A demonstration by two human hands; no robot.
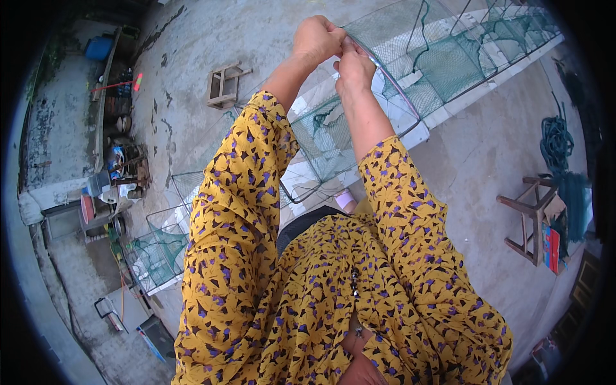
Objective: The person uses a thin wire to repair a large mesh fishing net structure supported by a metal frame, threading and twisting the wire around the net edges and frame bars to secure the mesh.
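A long green mesh fish trap (443, 70) with rectangular metal frames stretches from the lower left to the upper right over white strips. My left hand (319, 38) and my right hand (355, 67) meet at the upper corner of one raised frame (398, 93). Both are closed, with their fingers pinched together at the frame and mesh edge. Exactly what lies between the fingertips is too small to make out. More netting (327, 135) hangs beneath my forearms. At the lower left, another part of the trap (157, 256) spreads past my left sleeve.
A small wooden stool (224, 86) stands on the concrete beyond my left arm. To the right are a wooden stool (529, 215), a coil of dark green rope (557, 138) and bundled green netting (575, 199). Basins and clutter (112, 183) line the left side.
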